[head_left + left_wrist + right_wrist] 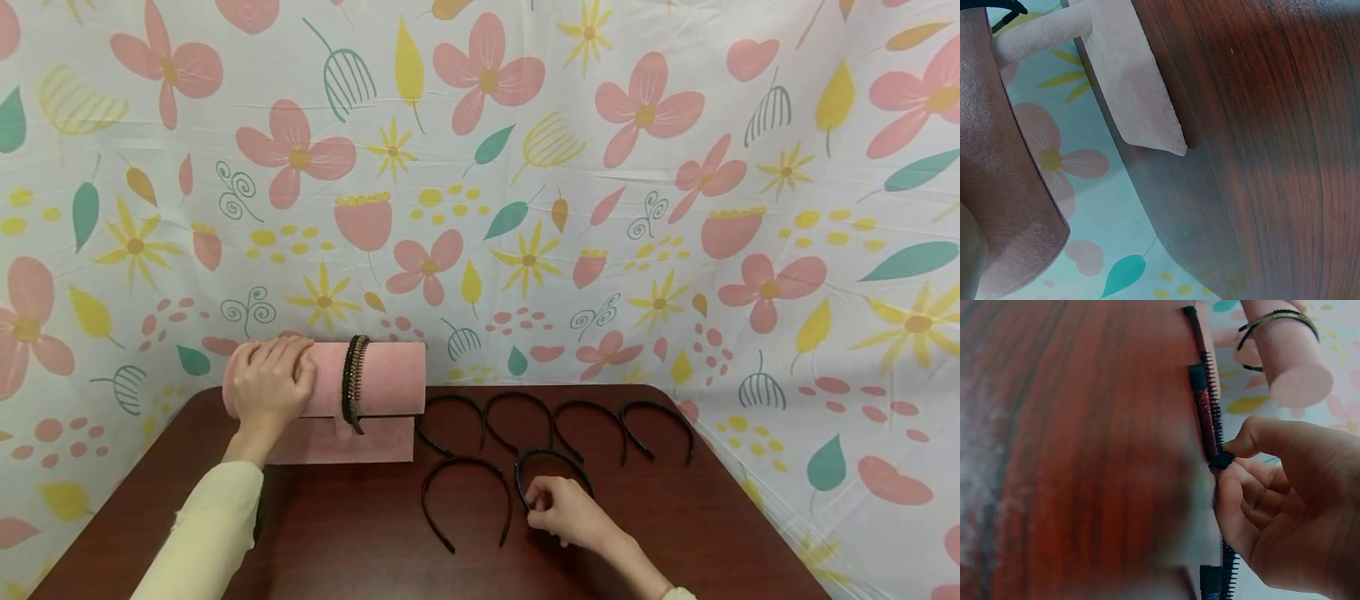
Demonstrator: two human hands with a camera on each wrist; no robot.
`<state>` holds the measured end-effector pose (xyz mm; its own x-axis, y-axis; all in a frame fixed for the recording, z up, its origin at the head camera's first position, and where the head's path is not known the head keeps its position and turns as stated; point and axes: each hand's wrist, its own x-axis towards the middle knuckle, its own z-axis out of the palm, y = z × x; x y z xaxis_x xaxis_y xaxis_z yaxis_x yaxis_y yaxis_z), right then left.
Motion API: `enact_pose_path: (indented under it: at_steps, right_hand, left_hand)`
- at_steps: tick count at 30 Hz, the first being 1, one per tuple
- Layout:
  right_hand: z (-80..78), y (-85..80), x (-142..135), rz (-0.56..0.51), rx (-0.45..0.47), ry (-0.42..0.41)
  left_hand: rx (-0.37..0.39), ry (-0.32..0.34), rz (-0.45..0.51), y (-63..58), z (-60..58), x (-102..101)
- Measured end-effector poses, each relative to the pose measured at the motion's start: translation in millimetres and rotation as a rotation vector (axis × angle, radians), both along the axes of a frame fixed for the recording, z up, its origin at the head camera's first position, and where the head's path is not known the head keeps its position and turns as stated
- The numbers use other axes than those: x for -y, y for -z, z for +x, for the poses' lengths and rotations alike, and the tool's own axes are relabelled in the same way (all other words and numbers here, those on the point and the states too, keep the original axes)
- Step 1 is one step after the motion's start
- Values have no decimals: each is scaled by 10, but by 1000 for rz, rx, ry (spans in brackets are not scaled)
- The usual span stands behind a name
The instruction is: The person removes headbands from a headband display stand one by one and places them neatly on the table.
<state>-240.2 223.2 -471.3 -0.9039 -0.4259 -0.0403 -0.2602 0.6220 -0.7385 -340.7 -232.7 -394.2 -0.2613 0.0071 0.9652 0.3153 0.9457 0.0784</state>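
Band [555, 452]: sitting in the front row on the counter [345, 533], beside a reddish band [467, 460]; its arch is pointing away from the person.
Right hand [566, 508]: pinching one capped end between thumb and fingertip, nearly closed, the other fingers curling toward the palm.
Left hand [273, 379]: curving over one end of the pink roll [393, 379], apparently steadying it.
Pinch: seeming to be the step in hand; whether the band is rising off the wood cannot be told.
Lift: likely calling for a firm hold, an upward pull and care about catching the reddish band.
Colour and teeth: looking slim and dark, with blue glitter apparently showing near the free end and black teeth [1230, 569] lining the inside.
Roll: wearing a beaded band [351, 383].
Back row: four bands [517, 393] lying side by side.
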Motion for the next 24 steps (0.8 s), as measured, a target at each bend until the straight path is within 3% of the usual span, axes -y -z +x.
enact_pose_path:
  at_steps: [6,14,24]
  right_hand:
    - [-6,54,3,-5,20,-6]
    - [-15,10,0,16,47,-10]
    - [-19,-98,85,45,-41,-19]
  left_hand:
    - [6,-5,-4,1,-2,5]
    - [-3,-2,3,8,-1,1]
    - [-4,-2,3,19,-6,4]
